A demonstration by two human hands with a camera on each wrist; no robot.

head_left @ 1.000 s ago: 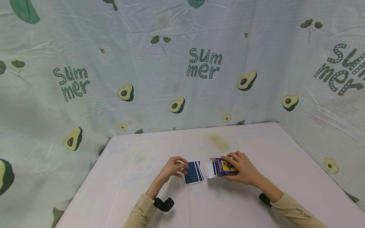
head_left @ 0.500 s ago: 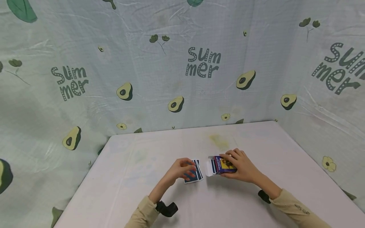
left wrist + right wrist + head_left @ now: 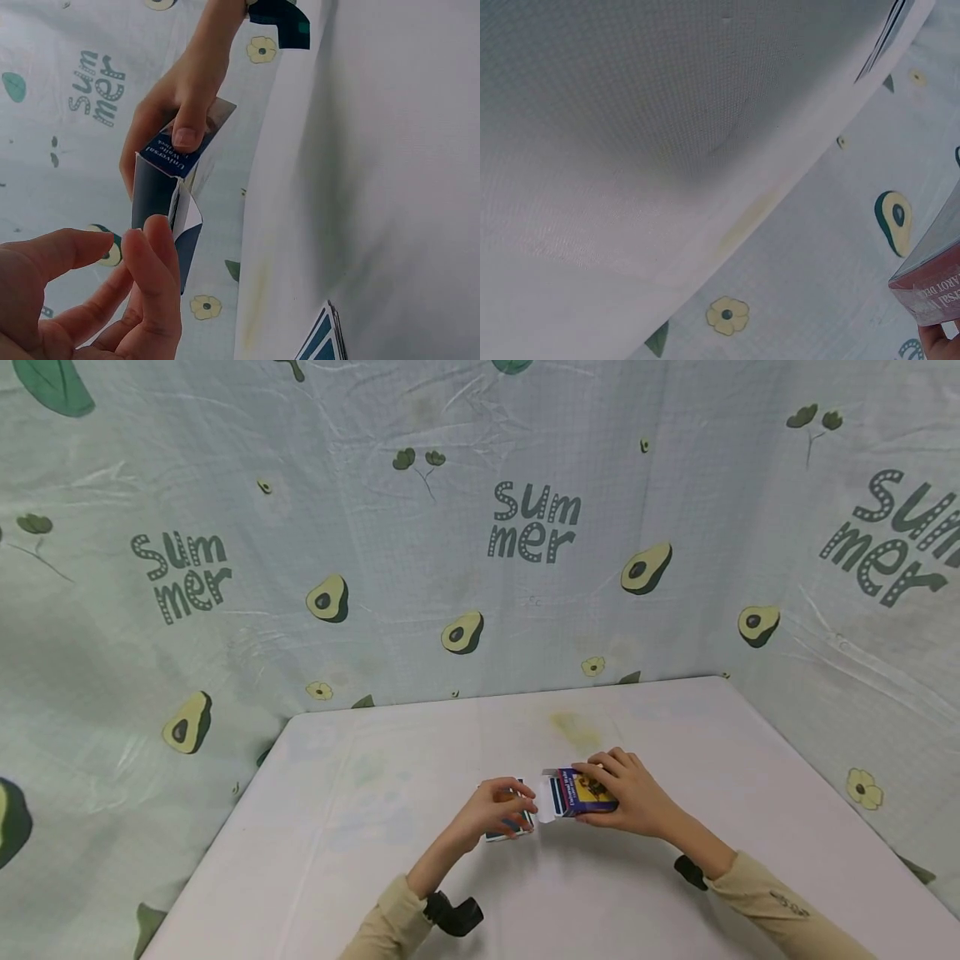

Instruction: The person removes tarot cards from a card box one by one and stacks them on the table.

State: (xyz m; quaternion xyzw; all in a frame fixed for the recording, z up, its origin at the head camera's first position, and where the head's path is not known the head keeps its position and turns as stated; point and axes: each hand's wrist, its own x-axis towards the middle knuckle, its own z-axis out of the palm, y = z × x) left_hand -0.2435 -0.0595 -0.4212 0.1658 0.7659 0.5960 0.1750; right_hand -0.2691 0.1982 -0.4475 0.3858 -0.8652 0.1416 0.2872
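My right hand (image 3: pixel 633 795) grips a tarot card box (image 3: pixel 581 789), its flap end toward the left. In the left wrist view the box (image 3: pixel 155 187) is raised off the table, flap open, with the right thumb across its printed face. Dark-backed cards show inside the opening. My left hand (image 3: pixel 495 814) hovers beside that opening with loosely bent fingers; thumb and fingertips (image 3: pixel 154 247) stand apart with nothing between them. Below it lies a small stack of blue-backed cards (image 3: pixel 498 837), partly hidden by the hand. The right wrist view catches only a corner of the box (image 3: pixel 930 296).
A white cloth covers the table (image 3: pixel 360 827), with a faint yellow stain (image 3: pixel 576 731) toward the back. A printed curtain (image 3: pixel 405 560) with avocados hangs behind and at both sides. Black wrist cameras (image 3: pixel 455 914) sit on both arms.
My left hand has moved right across the card stack toward the open end of the box, covering more of the cards. My right hand keeps its grip, with the box shifted slightly.
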